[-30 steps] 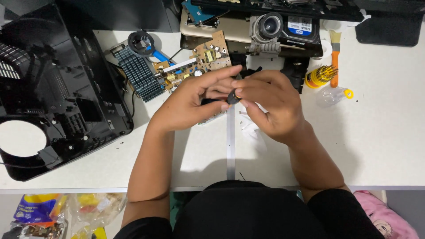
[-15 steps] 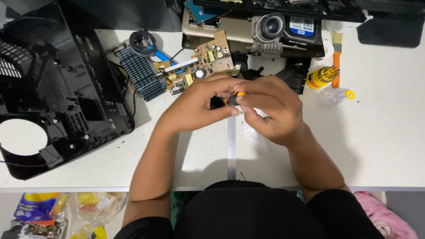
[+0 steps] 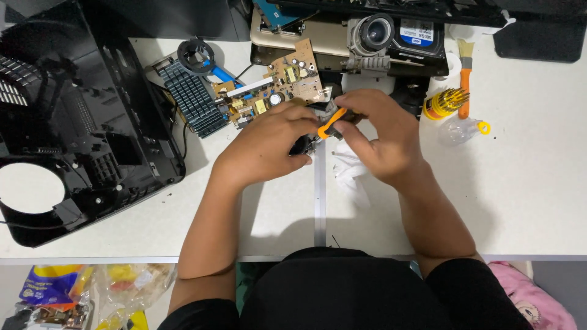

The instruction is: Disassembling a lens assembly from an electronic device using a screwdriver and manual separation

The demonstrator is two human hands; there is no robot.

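Both hands meet over the middle of the white table (image 3: 526,201). My left hand (image 3: 269,150) grips a small black part (image 3: 301,145), mostly hidden under the fingers. My right hand (image 3: 382,137) pinches a screwdriver with an orange and black handle (image 3: 329,124), its tip pointing down at the black part. A brown circuit board (image 3: 275,91) lies just beyond my left hand. A crumpled bit of white paper (image 3: 350,174) lies under my right wrist.
A large black plastic housing (image 3: 73,128) fills the left side. A finned heatsink (image 3: 194,102), a projector lens assembly (image 3: 379,33), a yellow holder of screwdriver bits (image 3: 445,102), an orange-handled brush (image 3: 466,79) and a clear plastic lid (image 3: 460,129) lie along the back.
The orange screwdriver handle has come into view between my fingers. My hands have shifted slightly while working the black part.
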